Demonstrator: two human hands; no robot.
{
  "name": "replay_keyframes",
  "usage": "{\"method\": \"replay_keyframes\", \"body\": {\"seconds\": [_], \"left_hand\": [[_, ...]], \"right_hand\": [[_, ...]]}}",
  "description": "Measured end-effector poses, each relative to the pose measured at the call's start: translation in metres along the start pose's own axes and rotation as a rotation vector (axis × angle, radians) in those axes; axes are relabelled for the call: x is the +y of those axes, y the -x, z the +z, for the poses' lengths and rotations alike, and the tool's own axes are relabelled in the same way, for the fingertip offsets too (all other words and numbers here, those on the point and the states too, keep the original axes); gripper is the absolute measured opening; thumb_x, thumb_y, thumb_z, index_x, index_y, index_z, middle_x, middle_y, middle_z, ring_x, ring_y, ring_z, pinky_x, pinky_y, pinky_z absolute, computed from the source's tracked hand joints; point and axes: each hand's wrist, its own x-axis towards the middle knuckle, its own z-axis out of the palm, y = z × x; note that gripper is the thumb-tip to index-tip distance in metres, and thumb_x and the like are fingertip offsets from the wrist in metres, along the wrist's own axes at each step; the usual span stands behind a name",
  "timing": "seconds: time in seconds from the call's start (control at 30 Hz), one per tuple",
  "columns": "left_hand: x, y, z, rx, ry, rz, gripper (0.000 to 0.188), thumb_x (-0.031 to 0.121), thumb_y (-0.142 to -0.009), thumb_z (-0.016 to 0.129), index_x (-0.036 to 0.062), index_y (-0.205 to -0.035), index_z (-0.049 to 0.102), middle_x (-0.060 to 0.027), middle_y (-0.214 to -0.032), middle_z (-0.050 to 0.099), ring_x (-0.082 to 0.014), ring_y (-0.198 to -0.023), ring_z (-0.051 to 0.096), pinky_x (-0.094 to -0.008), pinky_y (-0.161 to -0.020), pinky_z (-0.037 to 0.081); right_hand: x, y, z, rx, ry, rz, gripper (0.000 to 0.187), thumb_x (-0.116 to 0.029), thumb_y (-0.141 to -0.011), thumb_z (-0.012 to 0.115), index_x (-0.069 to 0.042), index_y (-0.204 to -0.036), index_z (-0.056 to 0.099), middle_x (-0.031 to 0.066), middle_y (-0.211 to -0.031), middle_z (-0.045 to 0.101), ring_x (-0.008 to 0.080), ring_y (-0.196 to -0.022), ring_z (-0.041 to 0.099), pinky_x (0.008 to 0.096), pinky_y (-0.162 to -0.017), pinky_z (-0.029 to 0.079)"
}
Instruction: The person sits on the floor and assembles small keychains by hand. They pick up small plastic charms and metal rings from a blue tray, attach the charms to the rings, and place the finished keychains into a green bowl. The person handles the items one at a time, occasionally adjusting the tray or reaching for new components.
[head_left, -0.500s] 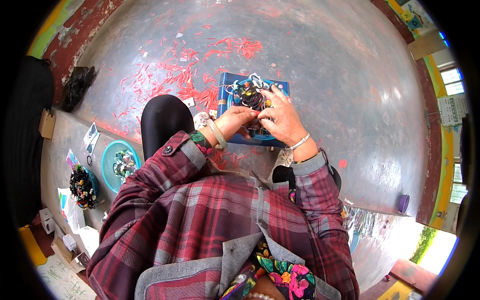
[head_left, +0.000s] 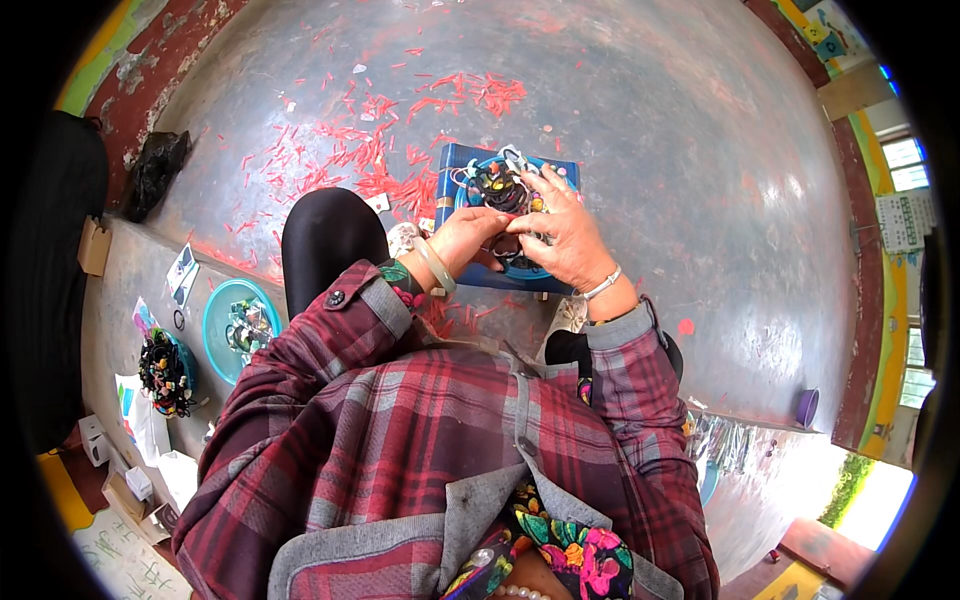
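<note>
My left hand [head_left: 466,243] and my right hand [head_left: 568,240] meet fingertip to fingertip. Thumbs and forefingers pinch a small red piece [head_left: 509,218], mostly hidden by the fingers; its kind is too small to tell. The other right fingers are spread. Just under both hands is a round blue basket [head_left: 461,202] full of black hair ties [head_left: 497,188] with colourful ornaments. It rests on a dark blue box-like stand [head_left: 450,160] in front of my knees.
Red scraps [head_left: 370,160] litter the grey floor ahead and left. At my left stand a turquoise basin [head_left: 208,335] with small packets and a container heaped with black hair ties [head_left: 163,375]. A black bag [head_left: 158,175] lies far left; a purple container [head_left: 807,406] stands at right.
Both hands have shifted slightly left and up, with the fingertips still together. The red piece between them shows less now. The basket has stayed in place.
</note>
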Motion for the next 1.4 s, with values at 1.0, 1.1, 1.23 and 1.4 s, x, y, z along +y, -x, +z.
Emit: {"method": "replay_keyframes", "body": {"seconds": [1.0,1.1,1.23,1.4], "left_hand": [[-0.006,-0.005,-0.001,-0.013,0.021,0.060,0.029,0.021,-0.092,0.044,-0.0002,-0.108,0.055,-0.0083,-0.094,0.060,-0.0164,-0.080,0.060,-0.0286,-0.058,0.054],[-0.008,-0.006,0.001,-0.035,-0.048,0.074,0.030,0.021,-0.093,0.043,-0.0009,-0.109,0.055,-0.0080,-0.093,0.060,-0.0160,-0.079,0.059,-0.0288,-0.059,0.054],[-0.011,-0.008,-0.002,-0.023,-0.028,0.064,0.032,0.022,-0.093,0.041,-0.0005,-0.112,0.054,-0.0076,-0.094,0.060,-0.0151,-0.081,0.059,-0.0286,-0.062,0.053],[0.002,-0.005,-0.002,-0.003,0.225,0.076,0.030,0.021,-0.093,0.041,0.0009,-0.109,0.056,-0.0062,-0.090,0.060,-0.0146,-0.079,0.059,-0.0282,-0.066,0.052]], "right_hand": [[0.004,0.006,0.016,0.001,0.114,0.081,0.015,-0.013,-0.073,0.061,-0.008,-0.086,0.067,0.0159,-0.117,0.053,0.0378,-0.118,0.041,0.0419,-0.097,0.034],[0.009,0.009,0.020,-0.065,0.115,0.031,0.015,-0.012,-0.071,0.059,-0.005,-0.083,0.067,0.0188,-0.110,0.056,0.0392,-0.111,0.046,0.0416,-0.094,0.037],[0.007,0.009,0.022,0.010,0.058,0.056,0.018,-0.011,-0.070,0.060,-0.004,-0.086,0.063,0.0179,-0.104,0.058,0.0356,-0.105,0.050,0.0404,-0.089,0.040],[-0.007,0.001,0.013,0.144,-0.226,0.431,0.024,-0.011,-0.071,0.065,-0.003,-0.094,0.059,0.0105,-0.096,0.061,0.0230,-0.090,0.058,0.0321,-0.076,0.046]]}}
